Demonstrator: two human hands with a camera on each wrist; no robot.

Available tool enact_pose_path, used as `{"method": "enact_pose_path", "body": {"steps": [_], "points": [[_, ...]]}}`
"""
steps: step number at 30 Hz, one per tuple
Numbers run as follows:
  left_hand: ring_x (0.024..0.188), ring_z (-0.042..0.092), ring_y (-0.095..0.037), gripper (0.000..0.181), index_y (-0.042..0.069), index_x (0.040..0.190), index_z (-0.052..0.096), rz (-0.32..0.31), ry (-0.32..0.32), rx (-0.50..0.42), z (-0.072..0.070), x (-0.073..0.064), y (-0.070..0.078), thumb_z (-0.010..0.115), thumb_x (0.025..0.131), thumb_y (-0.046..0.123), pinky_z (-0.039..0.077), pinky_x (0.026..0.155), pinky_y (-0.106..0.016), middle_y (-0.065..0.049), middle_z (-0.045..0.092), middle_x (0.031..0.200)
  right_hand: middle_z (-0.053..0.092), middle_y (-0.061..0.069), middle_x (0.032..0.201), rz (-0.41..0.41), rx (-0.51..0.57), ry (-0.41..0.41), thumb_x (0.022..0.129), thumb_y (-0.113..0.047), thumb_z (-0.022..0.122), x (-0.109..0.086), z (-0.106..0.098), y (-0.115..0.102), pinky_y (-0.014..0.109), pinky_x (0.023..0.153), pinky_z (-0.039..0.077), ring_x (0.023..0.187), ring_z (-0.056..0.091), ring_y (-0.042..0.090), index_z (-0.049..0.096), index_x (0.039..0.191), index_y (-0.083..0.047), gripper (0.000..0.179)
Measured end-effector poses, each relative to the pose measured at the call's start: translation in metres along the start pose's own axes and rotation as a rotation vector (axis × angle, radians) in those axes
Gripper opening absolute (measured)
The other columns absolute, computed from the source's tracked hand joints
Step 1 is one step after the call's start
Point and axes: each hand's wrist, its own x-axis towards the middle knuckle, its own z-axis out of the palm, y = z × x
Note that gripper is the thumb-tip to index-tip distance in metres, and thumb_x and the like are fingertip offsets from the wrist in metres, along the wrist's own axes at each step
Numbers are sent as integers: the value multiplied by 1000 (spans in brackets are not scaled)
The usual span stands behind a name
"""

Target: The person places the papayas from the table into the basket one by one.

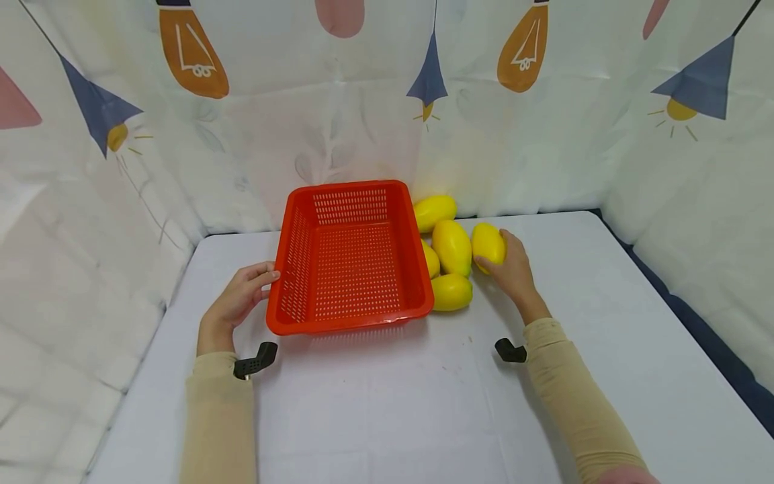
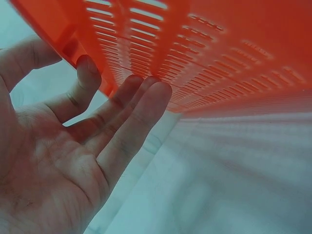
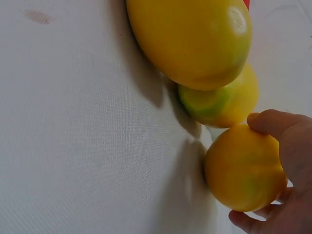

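A red plastic basket (image 1: 357, 269) with slotted walls stands in the middle of the table and holds nothing. My left hand (image 1: 238, 302) grips its left rim, and in the left wrist view the fingertips (image 2: 158, 95) lie against the slotted outer wall. My right hand (image 1: 514, 269) holds a yellow mango (image 1: 488, 245) between thumb and fingers, right of the other mangoes. In the right wrist view, the thumb sits on one side of this mango (image 3: 243, 170) and fingers curl round the other. Beside the basket lie several more mangoes (image 1: 452, 247), one partly hidden by its rim.
A white cloth covers the table (image 1: 387, 403). Behind it and at both sides hangs a pale curtain (image 1: 363, 134) printed with lamps and bulbs. A black wrist camera (image 1: 256, 359) sticks out from the left sleeve, another (image 1: 510, 351) from the right.
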Motion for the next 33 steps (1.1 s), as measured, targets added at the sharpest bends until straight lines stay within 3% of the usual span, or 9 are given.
{"method": "enact_pose_path", "body": {"steps": [16, 21, 33], "points": [[100, 58, -8, 18, 10, 98, 62, -6, -9, 38, 0, -5, 0, 47, 102, 19, 56, 81, -24, 2, 61, 105, 31, 19, 154, 41, 11, 44, 88, -29, 67, -3, 0, 5, 54, 114, 28, 138, 33, 37, 25, 151, -7, 79], [100, 58, -9, 19, 9, 97, 62, 24, -11, 48, 0, -3, 1, 46, 102, 18, 56, 81, -24, 1, 61, 104, 34, 20, 151, 12, 18, 71, 88, -29, 67, -4, -1, 0, 55, 110, 32, 133, 37, 38, 27, 150, -7, 77], [99, 58, -8, 18, 11, 96, 61, -25, 15, 55, 0, -3, 3, 49, 101, 23, 56, 81, -24, 2, 61, 103, 37, 17, 150, -29, 63, 139, 88, -33, 67, -9, -7, -17, 55, 106, 36, 128, 40, 36, 30, 149, -10, 75]]}}
